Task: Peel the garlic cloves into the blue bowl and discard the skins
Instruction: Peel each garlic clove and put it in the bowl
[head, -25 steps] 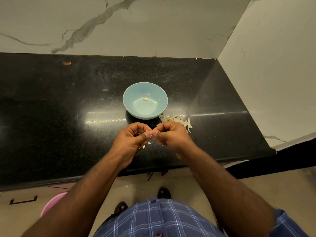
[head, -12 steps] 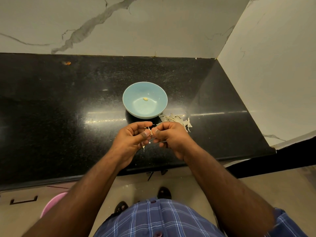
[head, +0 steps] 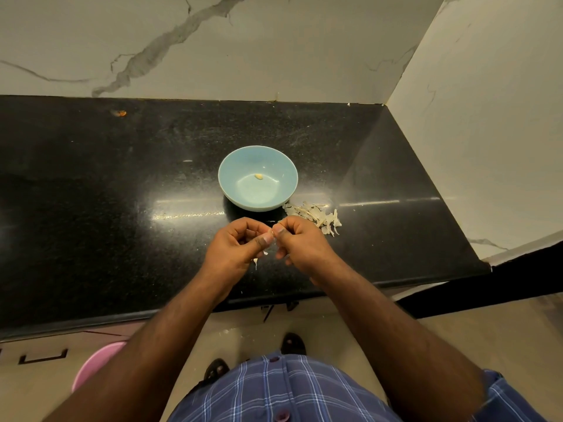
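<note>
- The left hand (head: 236, 248) and right hand (head: 300, 242) both pinch one small garlic clove (head: 273, 234) above the black stone worktop (head: 122, 184), just in front of the round light-blue bowl (head: 231, 190).
- The clove can slip and fall beside the bowl, because the pinch is very small.
- The clove is almost hidden by the fingertips.
- The heap of pale papery skins (head: 316, 216) lies right of the bowl, not yet discarded.

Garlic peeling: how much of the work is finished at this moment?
Done: one peeled clove lies in the blue bowl, and a pile of skins sits on the counter to the bowl's right. In hand: the left hand and right hand pinch a clove between their fingertips, mostly hidden. Left: finishing it, dropping it in the bowl, discarding the skins.
</note>
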Demonstrator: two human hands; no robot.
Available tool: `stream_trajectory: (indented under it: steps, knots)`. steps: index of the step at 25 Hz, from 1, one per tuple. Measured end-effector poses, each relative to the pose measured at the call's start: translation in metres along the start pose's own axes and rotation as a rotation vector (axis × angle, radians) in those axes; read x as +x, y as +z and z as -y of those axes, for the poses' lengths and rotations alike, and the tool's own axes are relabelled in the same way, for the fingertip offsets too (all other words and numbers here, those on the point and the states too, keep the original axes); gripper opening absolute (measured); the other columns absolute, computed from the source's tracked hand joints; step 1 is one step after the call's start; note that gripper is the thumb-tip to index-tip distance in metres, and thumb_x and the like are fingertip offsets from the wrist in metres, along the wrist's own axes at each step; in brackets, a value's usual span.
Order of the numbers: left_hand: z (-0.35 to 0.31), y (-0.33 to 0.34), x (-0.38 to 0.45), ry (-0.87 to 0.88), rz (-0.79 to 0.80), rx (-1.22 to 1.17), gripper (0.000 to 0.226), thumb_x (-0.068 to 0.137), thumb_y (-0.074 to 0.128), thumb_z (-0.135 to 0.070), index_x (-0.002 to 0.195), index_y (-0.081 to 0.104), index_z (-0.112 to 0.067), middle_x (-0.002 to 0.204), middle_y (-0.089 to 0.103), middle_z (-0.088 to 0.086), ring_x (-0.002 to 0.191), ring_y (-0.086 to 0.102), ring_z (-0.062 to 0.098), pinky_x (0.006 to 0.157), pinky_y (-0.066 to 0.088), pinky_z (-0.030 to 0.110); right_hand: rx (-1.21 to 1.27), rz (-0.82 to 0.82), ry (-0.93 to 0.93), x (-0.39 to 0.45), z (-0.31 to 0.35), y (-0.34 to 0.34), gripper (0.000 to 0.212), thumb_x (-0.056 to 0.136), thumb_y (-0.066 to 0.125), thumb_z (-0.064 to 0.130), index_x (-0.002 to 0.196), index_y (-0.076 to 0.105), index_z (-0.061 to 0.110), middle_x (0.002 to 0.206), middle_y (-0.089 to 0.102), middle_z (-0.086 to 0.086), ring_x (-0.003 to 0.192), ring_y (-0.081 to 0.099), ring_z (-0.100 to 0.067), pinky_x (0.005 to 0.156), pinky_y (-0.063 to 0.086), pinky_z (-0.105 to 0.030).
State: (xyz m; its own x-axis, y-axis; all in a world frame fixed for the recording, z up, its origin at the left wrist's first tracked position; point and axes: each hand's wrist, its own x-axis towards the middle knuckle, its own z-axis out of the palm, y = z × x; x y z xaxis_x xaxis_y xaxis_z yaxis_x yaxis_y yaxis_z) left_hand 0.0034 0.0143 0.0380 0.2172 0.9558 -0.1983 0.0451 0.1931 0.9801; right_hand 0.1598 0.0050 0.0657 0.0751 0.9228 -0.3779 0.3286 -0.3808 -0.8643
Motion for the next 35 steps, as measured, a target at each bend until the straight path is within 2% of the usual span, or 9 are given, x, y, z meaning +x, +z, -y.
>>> stream_trajectory:
  steps: [9,14,16,18,21,24,27,31,35]
  knots:
    - [0.005,0.002,0.003,-0.046,-0.128,-0.248,0.013,0.096,0.067,-0.007,0.107,0.070,-0.001,0.082,0.071,0.012,0.074,0.068,0.016,0.067,0.055,0.024,-0.243,-0.046,-0.006,0.005,-0.011,-0.014,0.019,0.106,0.048,0.034,0.090,0.054,0.025,0.090,0.064,-0.002,0.093,0.067,-0.025,0.085,0.056,-0.047]
    - [0.001,0.001,0.002,-0.104,-0.094,-0.304,0.014,0.095,0.066,-0.004,0.109,0.069,-0.003,0.091,0.075,0.016,0.081,0.073,0.020,0.071,0.060,0.023,-0.331,-0.192,-0.057,0.014,-0.021,-0.039,0.008,0.098,0.065,0.020,0.101,0.073,0.020,0.094,0.073,0.004,0.090,0.066,-0.010,0.086,0.055,-0.030]
    - [0.001,0.000,0.002,-0.129,-0.078,-0.319,0.014,0.093,0.068,-0.004,0.107,0.068,-0.003,0.098,0.076,0.017,0.085,0.074,0.021,0.073,0.061,0.024,-0.348,-0.211,-0.076,0.015,-0.022,-0.042,0.020,0.097,0.066,0.011,0.113,0.075,0.019,0.111,0.075,0.002,0.097,0.065,-0.006,0.086,0.051,-0.017]
    - [0.000,0.000,0.002,-0.140,-0.068,-0.309,0.013,0.092,0.069,-0.006,0.105,0.070,-0.005,0.097,0.077,0.013,0.086,0.073,0.019,0.073,0.059,0.023,-0.315,-0.230,-0.146,0.011,-0.020,-0.041,0.022,0.095,0.069,0.015,0.115,0.076,0.021,0.113,0.075,0.003,0.093,0.065,-0.003,0.082,0.048,-0.011]
    - [-0.001,0.002,0.001,-0.146,-0.060,-0.280,0.009,0.091,0.070,-0.008,0.100,0.073,-0.010,0.093,0.075,0.008,0.082,0.068,0.017,0.070,0.054,0.025,-0.139,-0.073,-0.206,0.004,-0.012,-0.028,0.020,0.092,0.074,0.024,0.112,0.076,0.020,0.099,0.076,0.007,0.090,0.070,-0.003,0.085,0.058,-0.024]
    - [-0.003,0.004,0.001,-0.164,-0.037,-0.291,0.008,0.091,0.070,-0.008,0.098,0.073,-0.010,0.088,0.073,0.008,0.074,0.062,0.016,0.064,0.049,0.025,-0.117,-0.006,-0.225,0.001,-0.011,-0.014,0.009,0.094,0.073,0.022,0.100,0.077,0.018,0.085,0.074,0.006,0.079,0.068,-0.005,0.075,0.059,-0.030]
    - [-0.004,0.003,0.000,-0.194,0.001,-0.373,0.010,0.091,0.067,-0.003,0.098,0.071,-0.009,0.082,0.071,0.006,0.070,0.061,0.013,0.061,0.050,0.021,0.040,0.024,-0.190,0.001,-0.011,-0.013,0.004,0.094,0.071,0.010,0.092,0.075,0.011,0.069,0.068,0.007,0.063,0.061,-0.002,0.060,0.050,-0.022]
    - [-0.006,-0.001,-0.003,-0.226,0.076,-0.495,0.018,0.081,0.068,-0.009,0.099,0.070,-0.009,0.079,0.068,0.006,0.070,0.062,0.012,0.062,0.051,0.020,0.230,0.129,-0.094,0.001,-0.011,-0.018,0.007,0.091,0.073,0.006,0.096,0.072,0.001,0.076,0.071,-0.003,0.068,0.064,-0.012,0.059,0.048,-0.024]
    - [-0.006,-0.001,-0.004,-0.254,0.117,-0.582,0.020,0.081,0.065,-0.006,0.100,0.067,-0.009,0.080,0.068,0.007,0.070,0.064,0.010,0.061,0.054,0.018,0.294,0.196,-0.063,0.000,-0.008,-0.021,0.003,0.089,0.074,0.006,0.092,0.072,0.006,0.083,0.072,-0.009,0.071,0.065,-0.016,0.061,0.050,-0.026]
